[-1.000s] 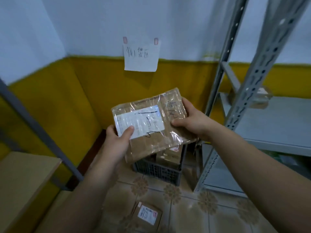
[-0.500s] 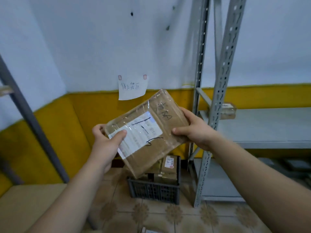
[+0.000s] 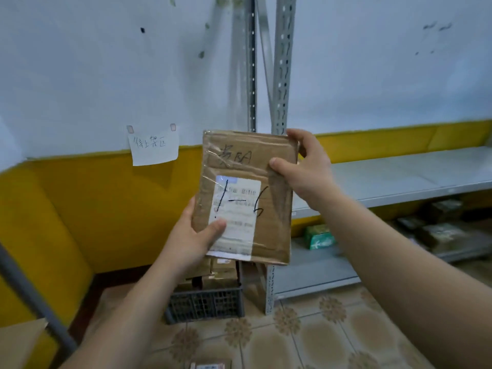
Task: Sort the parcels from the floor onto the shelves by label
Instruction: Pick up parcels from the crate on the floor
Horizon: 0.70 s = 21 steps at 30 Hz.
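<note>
I hold a flat brown cardboard parcel (image 3: 271, 198) wrapped in clear tape upright in front of me. Its white label carries a handwritten "1-6", with more writing above it. My left hand (image 3: 197, 235) grips the lower left corner, thumb over the label. My right hand (image 3: 306, 166) grips the upper right corner. A grey metal shelf unit (image 3: 399, 179) stands just behind and to the right of the parcel. A dark plastic crate (image 3: 207, 304) holding several more cardboard parcels sits on the floor below the parcel.
The shelf upright (image 3: 282, 62) rises behind the parcel. The lower shelf holds a green packet (image 3: 319, 237) and wrapped parcels (image 3: 439, 230). A handwritten paper note (image 3: 154, 147) is taped to the wall. A grey diagonal bar (image 3: 29, 294) and a cardboard edge (image 3: 18, 342) stand at the left. Another parcel (image 3: 210, 365) lies at the bottom edge.
Both hands have turned the parcel from tilted sideways to upright, label facing me. The view has lifted and swung right, showing more of the shelves and wall.
</note>
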Available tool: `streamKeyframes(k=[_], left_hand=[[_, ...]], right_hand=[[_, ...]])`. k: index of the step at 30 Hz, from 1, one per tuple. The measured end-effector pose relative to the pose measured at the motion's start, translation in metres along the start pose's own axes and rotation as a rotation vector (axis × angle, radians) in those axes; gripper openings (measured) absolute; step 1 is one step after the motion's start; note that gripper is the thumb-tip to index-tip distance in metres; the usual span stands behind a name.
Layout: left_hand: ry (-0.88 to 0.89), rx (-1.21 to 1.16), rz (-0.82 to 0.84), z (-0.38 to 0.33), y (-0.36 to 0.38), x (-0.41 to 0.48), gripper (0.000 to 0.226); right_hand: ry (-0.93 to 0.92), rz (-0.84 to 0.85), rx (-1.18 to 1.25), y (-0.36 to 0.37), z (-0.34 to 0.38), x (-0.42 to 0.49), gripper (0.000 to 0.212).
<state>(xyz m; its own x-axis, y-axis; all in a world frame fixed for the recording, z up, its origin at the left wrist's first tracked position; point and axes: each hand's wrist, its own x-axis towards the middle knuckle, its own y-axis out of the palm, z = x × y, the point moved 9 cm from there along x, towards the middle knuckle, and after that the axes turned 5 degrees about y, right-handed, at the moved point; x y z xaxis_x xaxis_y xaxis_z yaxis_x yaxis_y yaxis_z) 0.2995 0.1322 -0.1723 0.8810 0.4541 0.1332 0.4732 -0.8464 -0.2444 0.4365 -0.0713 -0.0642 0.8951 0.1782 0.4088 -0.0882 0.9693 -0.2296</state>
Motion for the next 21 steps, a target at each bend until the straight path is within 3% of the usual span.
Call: streamKeyframes(k=[7, 10, 14, 21], left_hand=[[0.054, -0.216, -0.043, -0.036, 0.124, -0.008, 0.017], [0.06, -0.252, -0.072, -0.045, 0.183, -0.015, 0.014], [0.103, -0.24, -0.038, -0.066, 0.269, -0.021, 0.018], [0.183, -0.209, 0.046, -0.103, 0.39, -0.022, 0.02]], right_hand=[[0.045, -0.019, -0.103, -0.098, -0.023, -0.011, 0.098], [0.167, 0.048, -0.128, -0.153, -0.062, -0.029, 0.109], [0.28, 0.092, -0.097, -0.233, -0.119, -0.06, 0.096], [0.419, 0.033, -0.071, -0.343, -0.18, -0.081, 0.098]])
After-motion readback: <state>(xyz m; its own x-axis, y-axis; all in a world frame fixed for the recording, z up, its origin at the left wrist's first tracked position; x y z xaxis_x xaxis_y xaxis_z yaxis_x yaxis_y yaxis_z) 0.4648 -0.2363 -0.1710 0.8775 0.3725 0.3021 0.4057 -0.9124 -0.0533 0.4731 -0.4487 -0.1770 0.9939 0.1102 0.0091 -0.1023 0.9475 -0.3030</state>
